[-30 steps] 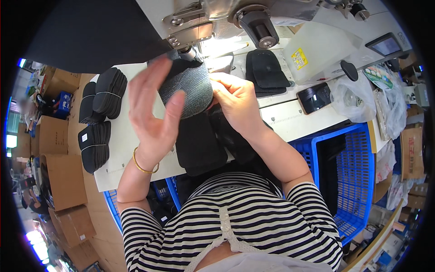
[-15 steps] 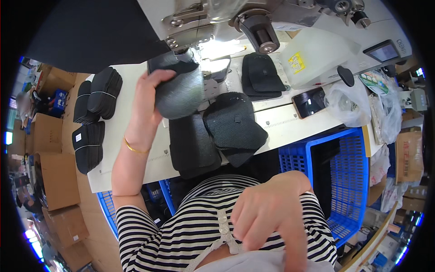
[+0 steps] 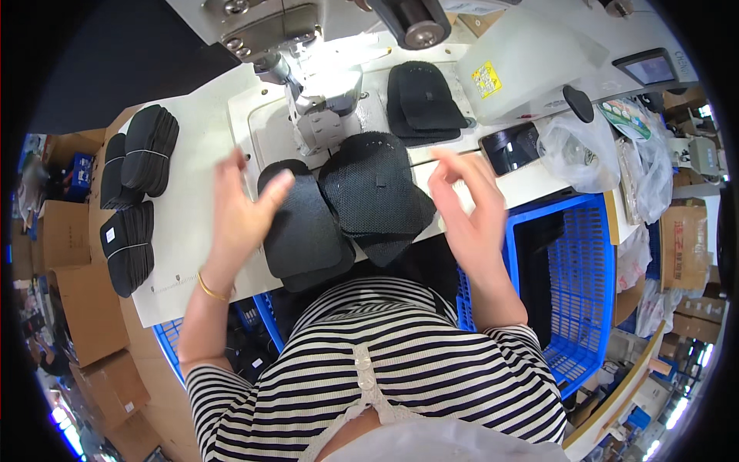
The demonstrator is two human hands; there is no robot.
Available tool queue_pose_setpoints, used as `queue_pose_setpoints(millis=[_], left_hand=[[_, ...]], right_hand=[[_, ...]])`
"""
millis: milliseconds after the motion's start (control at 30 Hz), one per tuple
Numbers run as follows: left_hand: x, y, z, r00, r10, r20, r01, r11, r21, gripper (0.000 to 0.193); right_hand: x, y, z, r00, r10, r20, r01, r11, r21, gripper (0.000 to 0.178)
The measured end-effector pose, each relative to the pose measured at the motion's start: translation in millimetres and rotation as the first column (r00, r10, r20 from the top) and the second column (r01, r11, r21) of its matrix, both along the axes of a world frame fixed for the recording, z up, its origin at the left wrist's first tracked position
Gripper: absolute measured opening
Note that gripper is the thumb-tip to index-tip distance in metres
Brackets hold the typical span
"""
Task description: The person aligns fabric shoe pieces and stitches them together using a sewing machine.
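1. Cardboard boxes [image 3: 88, 312] line the floor at far left, and a white desk [image 3: 196, 142] runs across the middle of the view, with a sewing machine [image 3: 269, 35] over its far side and bright light falling beneath the machine's head.
2. Two groups of flat, rounded black pieces lie side by side at the desk's near edge, in front of the person: smooth black pieces [image 3: 304, 227] to the left and mesh-textured black pieces [image 3: 373, 185] to the right, the latter fanned at differing angles.
3. The left hand [image 3: 242, 208] is blurred and loosely open, thumb well apart from the fingers, with nothing visible in its hold. It is at the left side of the smooth pieces, its thumb overlapping them in view; whether it touches them I cannot tell.
4. The right hand [image 3: 469, 208] is also open and without anything visible in its hold, its thumb and fingers curved with a gap between them. It is to the right of the mesh-textured pieces, apart from them.
5. Farther back, more black pieces [image 3: 425, 104] overlap beside the machine's plate.
6. Three tied bundles [image 3: 150, 150] of black pieces lie at the desk's left end, each with a pale band around it.
7. To the right are a dark phone [image 3: 510, 148] and a clear plastic bag [image 3: 581, 154]; below them, a blue crate [image 3: 589, 269] stands beside the desk.
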State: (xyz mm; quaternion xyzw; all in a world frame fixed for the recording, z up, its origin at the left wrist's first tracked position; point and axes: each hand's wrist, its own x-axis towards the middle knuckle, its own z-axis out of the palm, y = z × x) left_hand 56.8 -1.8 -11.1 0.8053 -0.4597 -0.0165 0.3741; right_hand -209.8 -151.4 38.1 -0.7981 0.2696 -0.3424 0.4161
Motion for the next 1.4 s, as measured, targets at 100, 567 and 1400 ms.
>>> queue_pose_setpoints(millis=[100, 567, 1400], left_hand=[[-33, 14, -14, 0.966, -0.073, -0.246, 0.078, 0.997, 0.009, 0.072], [-7, 9, 53, 0.062, -0.338, -0.939, -0.319, 0.885, -0.340, 0.024], [-23, -10, 68, 0.405, -0.373, -0.835, -0.310, 0.803, -0.509, 0.028]], right_hand=[[17, -17, -70, 0.948, -0.109, -0.300, 0.080, 0.991, -0.107, 0.049], [31, -24, -6, 0.847, -0.027, 0.530, -0.179, 0.926, 0.333, 0.033], [62, 32, -14, 0.910, 0.222, 0.351, -0.358, 0.848, 0.391, 0.013]])
